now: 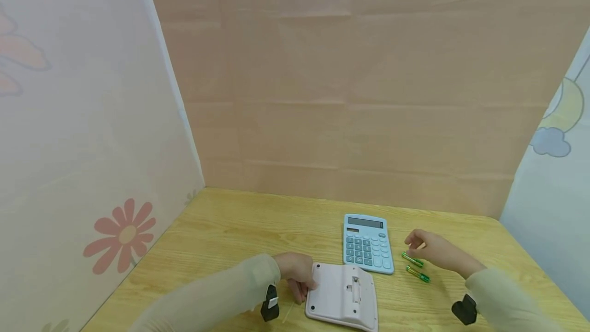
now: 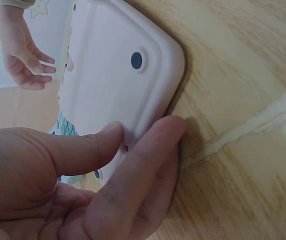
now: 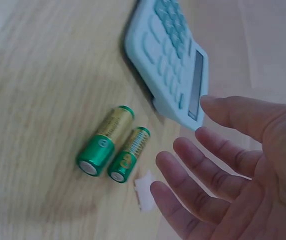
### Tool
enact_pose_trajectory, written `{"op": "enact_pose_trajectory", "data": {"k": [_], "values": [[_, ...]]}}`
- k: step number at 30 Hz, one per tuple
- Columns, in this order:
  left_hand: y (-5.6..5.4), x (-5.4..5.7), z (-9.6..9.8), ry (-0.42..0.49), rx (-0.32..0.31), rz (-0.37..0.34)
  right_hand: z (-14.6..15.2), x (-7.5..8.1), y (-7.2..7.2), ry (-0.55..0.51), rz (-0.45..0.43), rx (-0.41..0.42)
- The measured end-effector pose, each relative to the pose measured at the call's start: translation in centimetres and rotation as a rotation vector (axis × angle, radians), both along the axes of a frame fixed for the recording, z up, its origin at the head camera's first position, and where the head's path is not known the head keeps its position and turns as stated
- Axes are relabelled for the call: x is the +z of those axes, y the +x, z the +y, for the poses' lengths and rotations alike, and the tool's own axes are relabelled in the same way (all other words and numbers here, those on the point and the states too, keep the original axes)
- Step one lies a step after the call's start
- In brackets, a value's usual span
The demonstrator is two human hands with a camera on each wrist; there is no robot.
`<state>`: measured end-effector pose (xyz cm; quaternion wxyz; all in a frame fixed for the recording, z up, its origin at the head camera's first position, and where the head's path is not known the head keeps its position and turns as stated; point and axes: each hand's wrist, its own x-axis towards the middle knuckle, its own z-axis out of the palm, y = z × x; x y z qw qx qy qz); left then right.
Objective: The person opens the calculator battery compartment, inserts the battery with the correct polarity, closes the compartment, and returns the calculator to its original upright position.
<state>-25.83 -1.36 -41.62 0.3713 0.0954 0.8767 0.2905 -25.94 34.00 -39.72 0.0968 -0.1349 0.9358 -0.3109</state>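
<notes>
A pale pink calculator (image 1: 329, 291) lies face down at the front of the table, with dark round feet and an uncovered battery slot (image 1: 356, 291) on its back. My left hand (image 1: 297, 270) pinches its left edge, thumb on the back and fingers along the side, as the left wrist view shows. Over two green-and-gold batteries (image 3: 128, 156) hovers my right hand (image 1: 435, 251), fingers loosely spread and holding nothing. Both batteries lie side by side on the wood. A small white piece (image 3: 145, 191) lies near the right fingertips in the right wrist view.
Behind the pink calculator a light blue calculator (image 1: 367, 244) lies face up, close to its far edge. The wooden table (image 1: 258, 224) ends at a beige back wall (image 1: 341, 91). Pale patterned sheets (image 1: 115, 132) stand at both sides.
</notes>
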Motion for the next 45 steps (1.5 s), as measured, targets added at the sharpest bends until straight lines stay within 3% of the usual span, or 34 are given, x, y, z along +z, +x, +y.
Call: {"op": "enact_pose_trajectory", "data": {"k": [8,15,23,34,45], "values": [[-0.1,-0.3,0.0,0.011,0.0,0.0,-1.1,-1.6,0.3,0.127,0.026,-0.044],[-0.2,-0.3,-0.1,0.033,0.0,-0.002,-1.2,-2.3,0.5,0.193,0.055,-0.031],[-0.1,-0.2,-0.2,0.025,0.003,0.005,-1.9,-2.4,0.9,0.209,0.064,-0.052],[0.0,-0.2,-0.1,0.02,-0.014,-0.002,-2.6,-2.6,0.8,0.285,-0.008,-0.073],[0.0,-0.2,-0.1,-0.001,-0.022,0.018,-2.9,-2.9,0.9,0.367,0.086,-0.034]]}}
